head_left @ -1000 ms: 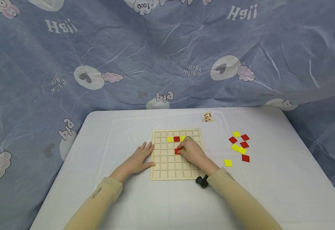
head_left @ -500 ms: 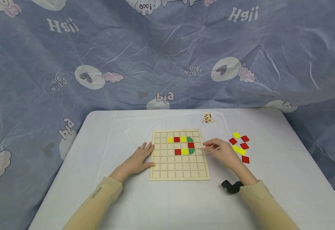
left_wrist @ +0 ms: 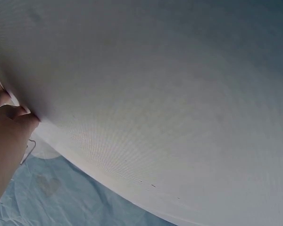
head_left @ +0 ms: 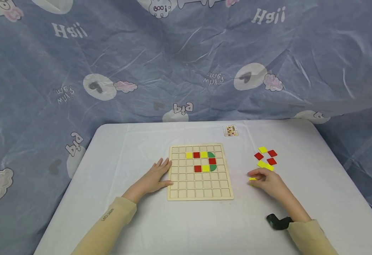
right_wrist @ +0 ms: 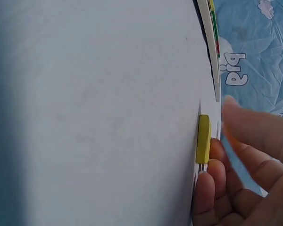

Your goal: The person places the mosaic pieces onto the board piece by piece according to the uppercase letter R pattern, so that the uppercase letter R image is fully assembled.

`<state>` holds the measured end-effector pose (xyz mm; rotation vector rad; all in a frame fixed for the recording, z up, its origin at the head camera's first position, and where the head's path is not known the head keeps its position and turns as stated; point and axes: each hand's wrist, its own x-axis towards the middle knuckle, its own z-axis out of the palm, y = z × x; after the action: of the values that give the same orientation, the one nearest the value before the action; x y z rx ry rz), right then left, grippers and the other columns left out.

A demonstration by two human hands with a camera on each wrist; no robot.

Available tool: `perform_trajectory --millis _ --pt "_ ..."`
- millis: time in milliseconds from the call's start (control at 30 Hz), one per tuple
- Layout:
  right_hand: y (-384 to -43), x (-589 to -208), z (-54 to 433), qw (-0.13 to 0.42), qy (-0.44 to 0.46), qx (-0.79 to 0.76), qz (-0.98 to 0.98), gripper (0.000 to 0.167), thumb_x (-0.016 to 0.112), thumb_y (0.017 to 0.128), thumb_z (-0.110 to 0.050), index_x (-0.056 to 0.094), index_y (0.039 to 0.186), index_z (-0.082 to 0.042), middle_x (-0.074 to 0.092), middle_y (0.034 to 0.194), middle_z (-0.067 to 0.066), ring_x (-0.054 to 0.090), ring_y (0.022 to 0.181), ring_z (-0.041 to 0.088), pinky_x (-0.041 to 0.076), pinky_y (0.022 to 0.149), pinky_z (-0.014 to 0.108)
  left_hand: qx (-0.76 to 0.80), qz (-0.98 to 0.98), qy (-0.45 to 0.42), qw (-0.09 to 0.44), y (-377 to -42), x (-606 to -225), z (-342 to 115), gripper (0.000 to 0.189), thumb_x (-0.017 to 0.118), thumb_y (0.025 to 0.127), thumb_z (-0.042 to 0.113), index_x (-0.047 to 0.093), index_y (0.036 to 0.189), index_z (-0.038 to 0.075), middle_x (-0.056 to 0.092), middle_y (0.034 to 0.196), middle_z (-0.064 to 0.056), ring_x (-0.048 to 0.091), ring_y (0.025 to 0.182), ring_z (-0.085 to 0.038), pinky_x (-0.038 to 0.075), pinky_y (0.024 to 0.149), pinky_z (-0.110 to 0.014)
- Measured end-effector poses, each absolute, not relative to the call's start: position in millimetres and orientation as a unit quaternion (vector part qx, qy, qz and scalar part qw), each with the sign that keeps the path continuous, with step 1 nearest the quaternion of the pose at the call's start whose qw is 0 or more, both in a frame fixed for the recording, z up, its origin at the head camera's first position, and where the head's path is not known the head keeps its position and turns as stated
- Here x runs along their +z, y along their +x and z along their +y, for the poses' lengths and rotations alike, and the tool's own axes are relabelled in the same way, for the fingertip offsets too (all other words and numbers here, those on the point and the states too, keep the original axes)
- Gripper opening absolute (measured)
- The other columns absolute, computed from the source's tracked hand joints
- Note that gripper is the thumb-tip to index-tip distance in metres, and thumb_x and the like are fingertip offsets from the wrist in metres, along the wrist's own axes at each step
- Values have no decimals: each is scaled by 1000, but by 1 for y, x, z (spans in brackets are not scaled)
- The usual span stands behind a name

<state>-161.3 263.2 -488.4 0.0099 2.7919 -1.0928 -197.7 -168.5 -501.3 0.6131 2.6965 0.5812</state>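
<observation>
Fingers and thumb of your right hand (head_left: 267, 181) stand parted around a flat yellow square tile (head_left: 252, 179), which lies on the white cloth-covered table (head_left: 173, 230) to the right of the board. The right wrist view shows the tile low beside your fingertips; you don't have it pinched, and I can't tell whether any fingertip touches it.

Your left hand (head_left: 152, 179) is spread out, gripping nothing, its fingertips and thumb tip meeting the left edge of the pale wooden grid board (head_left: 190, 184).

On that board, you have a yellow square (head_left: 189, 155), a red square (head_left: 196, 154), another yellow square (head_left: 204, 154) and a green rounded piece (head_left: 211, 154) in one row. Below that green piece sits a second red square (head_left: 212, 161); the next row down holds red, yellow and green pieces.

Beyond your right hand lie loose red and yellow tiles (head_left: 259, 156), partly hidden by it. A small printed grid card (head_left: 230, 130) rests near the table's far edge.
</observation>
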Motion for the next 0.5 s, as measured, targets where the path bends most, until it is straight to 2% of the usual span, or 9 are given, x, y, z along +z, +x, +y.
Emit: perform_trajectory --millis 133,500 --pt "-161 -492 266 96 -1 -339 936 34 80 83 -19 69 111 -3 64 99 8 53 86 20 47 67 19 206 943 211 157 -196 -502 -169 88 64 92 47 20 157 8 11 165 -10 3 154 -34 9 125 -52" --pt "-158 -488 270 100 -19 -306 947 37 85 76 -14 69 107 -2 63 98 9 54 88 22 51 74 30 203 943 217 151 -198 -503 -169 88 63 92 48 19 158 9 10 166 -9 1 154 -33 8 125 -51"
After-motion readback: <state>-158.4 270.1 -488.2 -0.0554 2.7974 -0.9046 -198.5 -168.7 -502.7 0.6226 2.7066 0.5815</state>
